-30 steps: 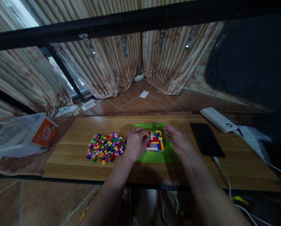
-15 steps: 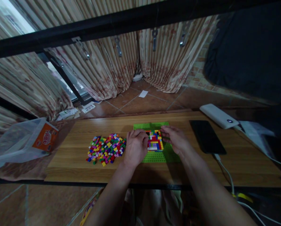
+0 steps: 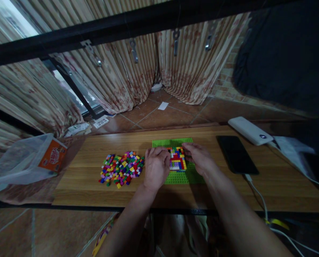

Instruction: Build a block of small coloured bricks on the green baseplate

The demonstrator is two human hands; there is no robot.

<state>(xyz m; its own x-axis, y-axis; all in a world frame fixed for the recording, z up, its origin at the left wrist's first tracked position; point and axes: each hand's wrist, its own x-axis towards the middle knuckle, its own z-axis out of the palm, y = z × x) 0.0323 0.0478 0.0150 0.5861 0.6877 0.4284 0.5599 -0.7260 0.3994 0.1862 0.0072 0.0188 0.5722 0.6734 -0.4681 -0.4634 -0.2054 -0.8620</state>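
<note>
A long wooden tabletop (image 3: 95, 185) carries a flat green studded baseplate (image 3: 184, 177) near its middle. On the plate sits a square block of small bricks (image 3: 177, 159) in red, yellow, blue and white rows. The left hand (image 3: 156, 167) curls against its left edge, the right hand (image 3: 199, 157) half-open at its right; whether either pinches a brick is unclear. 1 loose multicoloured brick pile (image 3: 121, 168) lies left.

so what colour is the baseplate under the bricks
Bright green baseplate, clearest in the head view.
</note>
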